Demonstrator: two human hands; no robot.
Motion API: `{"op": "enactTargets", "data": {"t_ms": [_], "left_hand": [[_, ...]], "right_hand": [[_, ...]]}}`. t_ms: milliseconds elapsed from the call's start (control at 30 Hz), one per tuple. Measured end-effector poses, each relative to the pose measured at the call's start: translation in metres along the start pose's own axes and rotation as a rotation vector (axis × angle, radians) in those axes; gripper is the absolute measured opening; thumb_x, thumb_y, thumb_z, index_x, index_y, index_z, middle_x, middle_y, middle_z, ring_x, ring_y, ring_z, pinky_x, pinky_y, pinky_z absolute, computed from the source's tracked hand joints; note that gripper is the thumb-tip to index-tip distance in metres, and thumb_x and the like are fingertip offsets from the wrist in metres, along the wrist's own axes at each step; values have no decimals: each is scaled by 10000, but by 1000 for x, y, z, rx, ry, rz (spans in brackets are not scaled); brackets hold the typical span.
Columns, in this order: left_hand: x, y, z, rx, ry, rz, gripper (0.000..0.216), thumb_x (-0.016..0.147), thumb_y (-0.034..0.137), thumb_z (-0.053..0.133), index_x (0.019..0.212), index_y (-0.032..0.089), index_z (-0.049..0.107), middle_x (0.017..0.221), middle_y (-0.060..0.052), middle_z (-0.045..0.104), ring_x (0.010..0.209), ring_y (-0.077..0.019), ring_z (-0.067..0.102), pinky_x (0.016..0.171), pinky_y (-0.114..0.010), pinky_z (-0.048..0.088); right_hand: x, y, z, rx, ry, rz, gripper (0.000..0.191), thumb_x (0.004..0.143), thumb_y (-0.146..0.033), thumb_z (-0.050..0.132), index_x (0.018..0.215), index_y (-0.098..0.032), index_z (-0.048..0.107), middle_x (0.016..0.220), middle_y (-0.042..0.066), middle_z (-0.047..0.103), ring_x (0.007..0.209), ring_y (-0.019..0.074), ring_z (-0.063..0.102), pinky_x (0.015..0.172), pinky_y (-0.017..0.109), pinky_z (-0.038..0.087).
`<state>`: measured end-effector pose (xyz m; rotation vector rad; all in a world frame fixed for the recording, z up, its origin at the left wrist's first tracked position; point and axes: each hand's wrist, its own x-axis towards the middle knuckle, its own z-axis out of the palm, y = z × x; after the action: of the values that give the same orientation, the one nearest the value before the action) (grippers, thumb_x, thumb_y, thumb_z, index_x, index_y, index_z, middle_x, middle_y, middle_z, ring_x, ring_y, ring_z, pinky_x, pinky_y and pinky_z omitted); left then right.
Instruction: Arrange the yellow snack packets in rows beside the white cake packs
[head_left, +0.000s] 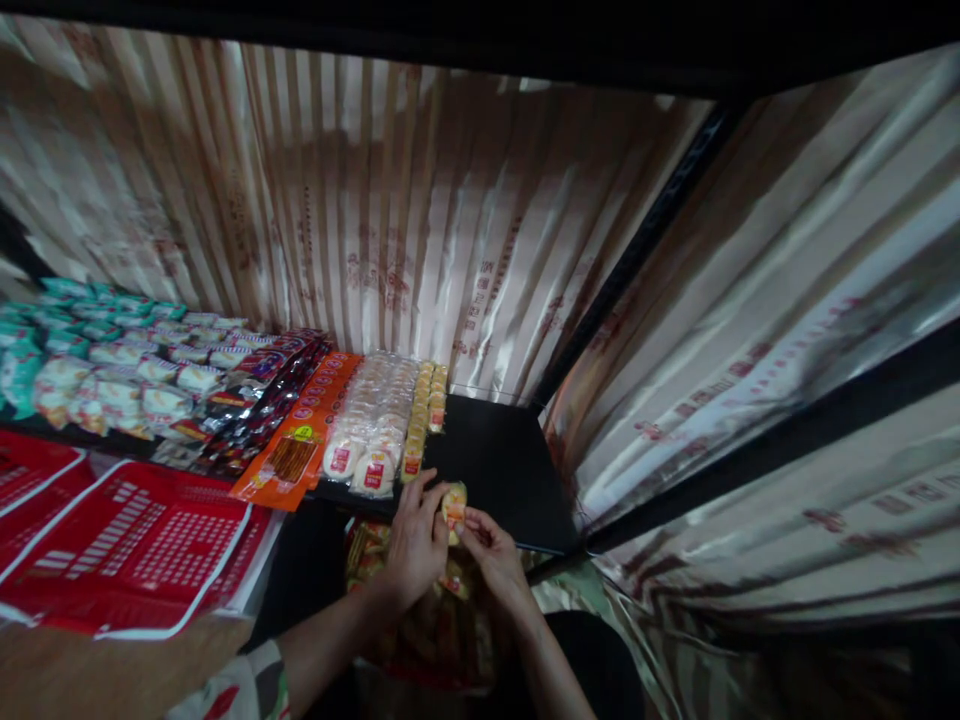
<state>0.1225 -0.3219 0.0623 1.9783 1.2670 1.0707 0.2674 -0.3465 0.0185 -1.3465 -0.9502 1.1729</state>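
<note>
Between the two hands is a small packet (pixel 454 508), pale yellow, with an orange-red print which is too blurred to read. The right hand (pixel 491 553) pinches its right edge, fingers nearly closed. The left hand (pixel 416 535), half curled, touches its left side; whether it grips, I cannot tell. Similar yellow packets (pixel 420 425) lie just beyond the left hand.

At the front edge of a black shelf (pixel 499 455), the left hand (pixel 417 535) and right hand (pixel 491 555) hold a yellow packet (pixel 454 508) between their fingers. From it, at six o'clock, sits an open bag (pixel 439 635) of packets; at eleven, yellow rows (pixel 421 415); at ten, an orange pack (pixel 292 450), then green packs (pixel 82 315); at twelve, striped sheeting (pixel 465 220). Two red-and-white pieces (pixel 180 570) lie at nine.
</note>
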Motion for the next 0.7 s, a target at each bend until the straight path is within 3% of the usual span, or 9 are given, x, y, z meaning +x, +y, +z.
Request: {"op": "enactTargets", "data": {"t_ms": [133,333,700], "left_hand": [[-4,1,13,-40,-9,-27,364,795,104,385,1057,201,618,1201,-85,550,1161,-195,497,1026,-390,412],[13,-15,46,-190,-19,-279,357,853,216,357,1091,137,612,1259,-124,543,1196,-198,490,1074,-380,362],[56,-28,78,-275,-31,-453,515,872,285,280,1302,57,448,1416,-130,397,1334,-195,327,1145,-363,215]], "right_hand": [[24,-3,1,32,126,-2,396,570,-441,749,860,-184,666,844,57,714,782,194,660,786,334,512],[66,1,6,-12,238,-31,351,546,-378,723,822,-176,645,791,51,706,741,184,654,754,327,526],[132,16,15,-206,219,-117,219,658,-335,602,833,-204,626,826,44,701,718,175,659,707,313,542]]}}
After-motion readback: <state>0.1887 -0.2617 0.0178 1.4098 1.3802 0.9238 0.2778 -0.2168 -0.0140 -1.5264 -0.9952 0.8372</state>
